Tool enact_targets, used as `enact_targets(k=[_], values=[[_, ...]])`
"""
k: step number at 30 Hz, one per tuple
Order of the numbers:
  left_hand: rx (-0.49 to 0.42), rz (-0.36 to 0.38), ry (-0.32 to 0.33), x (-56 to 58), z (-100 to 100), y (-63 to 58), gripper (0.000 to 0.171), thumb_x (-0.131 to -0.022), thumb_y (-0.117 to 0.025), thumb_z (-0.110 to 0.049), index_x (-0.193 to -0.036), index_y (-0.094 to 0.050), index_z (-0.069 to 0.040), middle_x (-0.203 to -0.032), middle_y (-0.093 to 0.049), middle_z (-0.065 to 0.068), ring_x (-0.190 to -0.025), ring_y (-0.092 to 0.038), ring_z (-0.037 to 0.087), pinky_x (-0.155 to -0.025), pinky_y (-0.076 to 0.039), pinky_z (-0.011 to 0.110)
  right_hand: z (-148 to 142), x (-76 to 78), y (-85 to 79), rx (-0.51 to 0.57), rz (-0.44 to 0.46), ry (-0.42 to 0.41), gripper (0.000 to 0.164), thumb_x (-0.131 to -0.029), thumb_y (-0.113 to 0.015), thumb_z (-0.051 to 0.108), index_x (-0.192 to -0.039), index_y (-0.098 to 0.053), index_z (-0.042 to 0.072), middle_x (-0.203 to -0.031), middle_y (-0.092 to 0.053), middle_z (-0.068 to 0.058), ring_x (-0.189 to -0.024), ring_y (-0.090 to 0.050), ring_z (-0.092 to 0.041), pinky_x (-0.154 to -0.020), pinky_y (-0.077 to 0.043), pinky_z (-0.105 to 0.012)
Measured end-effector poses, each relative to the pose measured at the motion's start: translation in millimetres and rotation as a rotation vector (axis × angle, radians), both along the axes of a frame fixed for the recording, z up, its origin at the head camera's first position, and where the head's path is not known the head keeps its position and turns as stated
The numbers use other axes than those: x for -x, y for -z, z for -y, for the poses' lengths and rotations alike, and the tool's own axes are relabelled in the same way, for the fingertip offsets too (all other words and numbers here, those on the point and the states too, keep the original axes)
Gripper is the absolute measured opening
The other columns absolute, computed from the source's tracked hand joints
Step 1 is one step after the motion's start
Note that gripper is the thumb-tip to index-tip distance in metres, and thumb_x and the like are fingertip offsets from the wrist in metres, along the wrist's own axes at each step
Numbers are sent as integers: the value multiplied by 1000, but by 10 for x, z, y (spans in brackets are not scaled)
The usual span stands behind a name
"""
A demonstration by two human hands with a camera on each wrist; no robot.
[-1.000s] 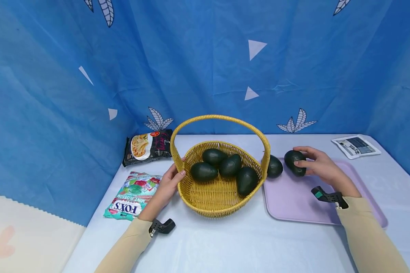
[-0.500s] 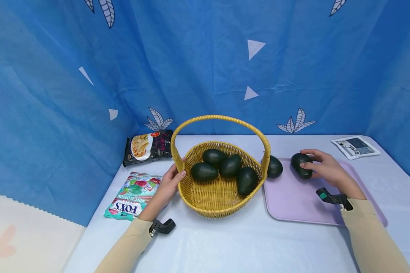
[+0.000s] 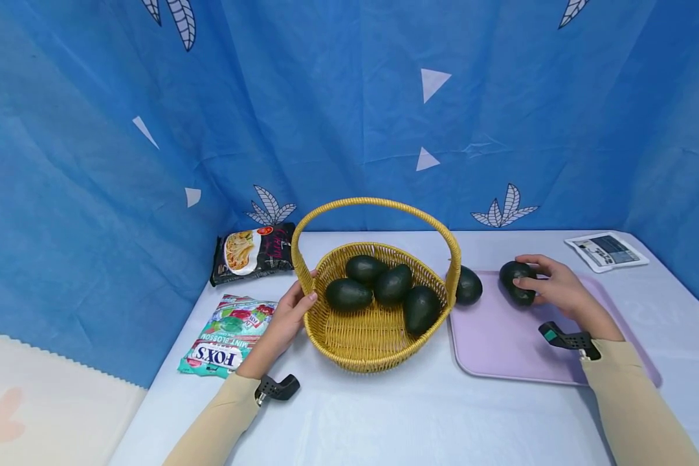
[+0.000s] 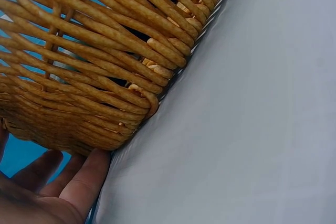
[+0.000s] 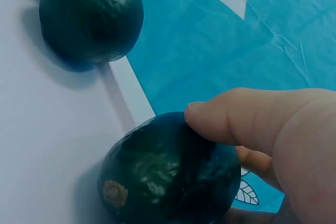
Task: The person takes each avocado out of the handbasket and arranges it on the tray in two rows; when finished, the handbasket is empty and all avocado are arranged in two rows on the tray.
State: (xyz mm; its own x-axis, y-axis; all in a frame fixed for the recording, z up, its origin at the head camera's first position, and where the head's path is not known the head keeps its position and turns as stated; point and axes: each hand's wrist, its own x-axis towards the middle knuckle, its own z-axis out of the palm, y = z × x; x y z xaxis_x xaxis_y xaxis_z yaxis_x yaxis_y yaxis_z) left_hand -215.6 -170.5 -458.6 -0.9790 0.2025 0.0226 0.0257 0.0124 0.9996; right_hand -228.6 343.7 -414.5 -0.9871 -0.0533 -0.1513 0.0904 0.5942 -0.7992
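A yellow wicker basket [image 3: 364,356] with a tall arched handle stands mid-table, several dark green avocados [image 3: 348,294] inside it. My left hand [image 3: 288,317] holds the basket's left side near the foot of the handle; from the left wrist, fingers [image 4: 86,182] show against the weave [image 4: 79,93]. Over the lilac tray [image 3: 518,349], my right hand [image 3: 553,288] grips one avocado [image 3: 517,285] between thumb and fingers, its stem scar showing in the right wrist view. Another avocado [image 3: 468,287] sits at the tray's far left corner, partly behind the basket handle.
Left of the basket lie a black noodle packet [image 3: 253,252] and a teal candy bag [image 3: 230,336], the latter partly beneath my left forearm in view. A white flat packet [image 3: 606,251] lies at the back right. A blue patterned curtain [image 3: 349,129] hangs behind the table.
My right hand has shifted slightly right with the avocado, away from the other one on the tray, then nearly stopped. My left hand and the basket have stayed in place.
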Motion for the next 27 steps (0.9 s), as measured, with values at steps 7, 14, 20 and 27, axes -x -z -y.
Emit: enact_targets(k=[7,14,20,27], values=[[-4,3,-15,11,-6,18,57,-104,-52,-13,-159,-36,-16,-160,-39,18,-141,-43,32,-97,-55,19,-20,4,7,-18,10,-6,72,-102,-59,28,-158,-25,-1,-155,-21,-46,-131,-43,-59,-72,-58,-27],[-11,-1,-6,10,-1,9,59,-104,-53,-12,-160,-34,-16,-160,-38,20,-140,-44,33,-96,-56,21,-25,6,12,-6,5,-6,72,-102,-59,26,-159,-24,-1,-155,-21,-47,-131,-44,-60,-71,-59,-27],[-8,11,-6,12,-4,-6,58,-104,-52,-12,-160,-34,-17,-160,-37,19,-142,-42,34,-97,-55,21,-33,9,9,-4,8,-4,73,-102,-59,27,-159,-23,-1,-155,-22,-46,-131,-44,-60,-72,-59,-27],[-6,12,-8,11,-4,4,58,-104,-52,-13,-159,-35,-18,-161,-37,18,-142,-42,35,-97,-56,23,-24,8,4,12,26,-5,73,-102,-58,27,-159,-22,-1,-156,-19,-46,-132,-40,-61,-75,-63,-31]])
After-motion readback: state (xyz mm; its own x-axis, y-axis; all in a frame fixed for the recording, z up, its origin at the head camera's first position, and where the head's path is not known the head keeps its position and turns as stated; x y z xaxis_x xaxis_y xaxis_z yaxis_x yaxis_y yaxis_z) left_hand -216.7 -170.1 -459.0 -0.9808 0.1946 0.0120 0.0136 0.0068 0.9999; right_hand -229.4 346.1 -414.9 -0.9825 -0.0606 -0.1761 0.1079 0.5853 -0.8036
